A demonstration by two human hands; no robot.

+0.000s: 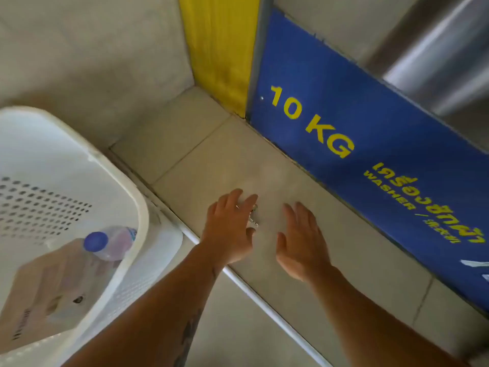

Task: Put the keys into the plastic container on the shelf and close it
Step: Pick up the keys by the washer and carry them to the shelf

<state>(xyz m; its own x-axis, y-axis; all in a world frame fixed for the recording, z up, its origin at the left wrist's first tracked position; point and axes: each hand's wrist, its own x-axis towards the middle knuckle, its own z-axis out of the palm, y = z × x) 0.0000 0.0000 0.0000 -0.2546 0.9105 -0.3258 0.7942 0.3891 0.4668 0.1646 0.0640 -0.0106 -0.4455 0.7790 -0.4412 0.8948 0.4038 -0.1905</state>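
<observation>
The tiled ledge (pixel 225 160) at frame centre lies bare ahead of both hands, open toward the upper-left corner. A blue sign (pixel 370 144) walls it along the right, a yellow strip (pixel 225 54) closes the far end, and a white basket (pixel 79 165) crowds the left edge.

Blue panel (pixel 370 123) on the washer front — large yellow lettering "10 KG". Beneath it, smaller yellow Thai script, too blurred to transcribe, then "WASHER /" followed by more small Thai characters. Bottle label (pixel 131 233) in the white basket (pixel 124 197) — print unreadable.
</observation>
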